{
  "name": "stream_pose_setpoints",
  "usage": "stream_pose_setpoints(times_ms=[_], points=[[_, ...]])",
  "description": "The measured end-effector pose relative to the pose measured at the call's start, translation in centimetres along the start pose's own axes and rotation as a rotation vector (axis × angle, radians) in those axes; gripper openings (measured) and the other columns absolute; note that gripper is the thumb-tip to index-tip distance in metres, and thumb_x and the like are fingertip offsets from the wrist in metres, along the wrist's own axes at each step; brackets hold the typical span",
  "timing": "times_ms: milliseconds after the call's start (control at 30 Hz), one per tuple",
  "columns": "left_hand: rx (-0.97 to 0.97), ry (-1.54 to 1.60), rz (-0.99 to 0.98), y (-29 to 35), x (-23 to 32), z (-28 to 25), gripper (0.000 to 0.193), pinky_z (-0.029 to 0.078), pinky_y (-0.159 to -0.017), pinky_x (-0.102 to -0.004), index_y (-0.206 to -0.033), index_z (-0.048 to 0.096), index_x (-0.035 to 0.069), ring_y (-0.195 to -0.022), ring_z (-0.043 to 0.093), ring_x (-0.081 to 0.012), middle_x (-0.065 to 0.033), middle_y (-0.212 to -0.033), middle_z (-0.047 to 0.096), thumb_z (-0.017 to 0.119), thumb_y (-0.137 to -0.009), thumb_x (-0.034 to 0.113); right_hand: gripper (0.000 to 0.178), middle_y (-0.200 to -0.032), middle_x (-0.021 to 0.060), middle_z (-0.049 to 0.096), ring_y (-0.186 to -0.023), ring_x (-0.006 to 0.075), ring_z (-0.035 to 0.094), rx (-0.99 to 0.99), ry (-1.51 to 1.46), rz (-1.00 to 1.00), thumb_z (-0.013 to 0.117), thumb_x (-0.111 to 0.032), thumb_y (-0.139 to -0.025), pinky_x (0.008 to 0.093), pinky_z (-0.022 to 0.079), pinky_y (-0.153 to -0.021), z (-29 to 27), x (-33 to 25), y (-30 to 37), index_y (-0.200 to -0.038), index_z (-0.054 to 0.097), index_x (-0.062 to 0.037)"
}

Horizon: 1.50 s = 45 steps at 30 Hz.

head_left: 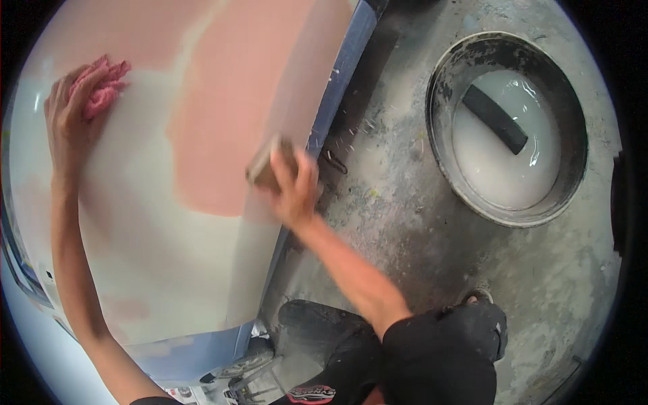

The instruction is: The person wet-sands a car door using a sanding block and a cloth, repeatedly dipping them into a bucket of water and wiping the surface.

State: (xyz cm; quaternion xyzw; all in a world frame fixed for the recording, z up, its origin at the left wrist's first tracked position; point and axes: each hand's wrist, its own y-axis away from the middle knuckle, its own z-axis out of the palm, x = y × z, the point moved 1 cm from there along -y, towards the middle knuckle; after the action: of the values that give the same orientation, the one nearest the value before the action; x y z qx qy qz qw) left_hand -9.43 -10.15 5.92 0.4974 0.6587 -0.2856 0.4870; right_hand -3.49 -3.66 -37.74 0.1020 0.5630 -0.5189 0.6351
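Note:
A car body panel with pale green and pinkish patches fills the left side. On its upper left, my left hand is closed round a crumpled pink cloth, resting against the surface. My right hand grips a brownish sanding block near the panel's right edge. Motion blurs the block and fingers a little, and the block's underside is hidden. Water droplets fly off beside the panel edge, over the floor.
At the right, a round black bucket holds cloudy whitish water with a dark grey bar floating in it. Grey stained concrete floor lies between panel and bucket. Below, a black padded seat stands close to my legs.

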Motion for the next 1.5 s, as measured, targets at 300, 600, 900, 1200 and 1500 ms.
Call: stream_pose_setpoints(times_ms=[300,600,900,1200,1500], points=[[0.031,0.038,0.007,-1.4,1.4,0.0,0.049,0.045,-0.103,-0.0427,-0.13,0.069,0.014,-0.121,0.062,-0.0281,-0.0087,-0.13,0.067,0.082,-0.082,0.016,0.072,-0.12,0.0236,0.05,-0.108,0.0409,0.051,0.116,-0.01,0.253,0.071,-0.049,-0.093,0.0548,0.047,-0.091,0.1,9.6,-16.8,-0.152,0.05,-0.0128],[0.012,0.003,-0.015,-0.1,1.3,0.1,0.049,0.045,-0.099,-0.0422,-0.126,0.07,0.014,-0.117,0.063,-0.0284,-0.0059,-0.126,0.068,0.084,-0.078,0.014,0.074,-0.131,0.0249,0.049,-0.117,0.0437,0.053,0.036,-0.039,0.171,0.07,-0.052,-0.093,0.0523,0.046,-0.1,0.7,3.5,1.5,-0.154,0.049,-0.0158],[-0.039,-0.01,-0.031,-0.1,0.0,-0.1,0.044,0.044,-0.103,-0.0439,-0.128,0.07,0.016,-0.121,0.061,-0.0291,-0.0089,-0.129,0.067,0.079,-0.085,0.015,0.073,-0.122,0.0255,0.05,-0.109,0.0425,0.054,0.139,-0.031,0.236,0.069,-0.051,-0.095,0.0513,0.047,-0.095,1.3,8.7,-10.3,-0.153,0.048,-0.0121],[-0.035,0.004,-0.035,-1.1,0.9,0.0,0.045,0.045,-0.103,-0.0446,-0.129,0.069,0.015,-0.121,0.061,-0.0296,-0.0095,-0.129,0.066,0.079,-0.085,0.016,0.071,-0.117,0.0257,0.052,-0.108,0.0413,0.055,0.166,-0.072,0.364,0.073,-0.043,-0.093,0.0494,0.046,-0.097,0.3,11.3,-13.4,-0.151,0.05,-0.0097],[-0.052,-0.023,-0.043,0.1,0.3,0.2,0.044,0.045,-0.103,-0.0443,-0.129,0.069,0.013,-0.121,0.061,-0.0295,-0.0085,-0.131,0.066,0.078,-0.086,0.016,0.074,-0.127,0.0247,0.049,-0.113,0.0433,0.053,0.096,-0.123,0.293,0.072,-0.046,-0.093,0.052,0.045,-0.1,0.6,3.2,1.3,-0.153,0.048,-0.0095]])
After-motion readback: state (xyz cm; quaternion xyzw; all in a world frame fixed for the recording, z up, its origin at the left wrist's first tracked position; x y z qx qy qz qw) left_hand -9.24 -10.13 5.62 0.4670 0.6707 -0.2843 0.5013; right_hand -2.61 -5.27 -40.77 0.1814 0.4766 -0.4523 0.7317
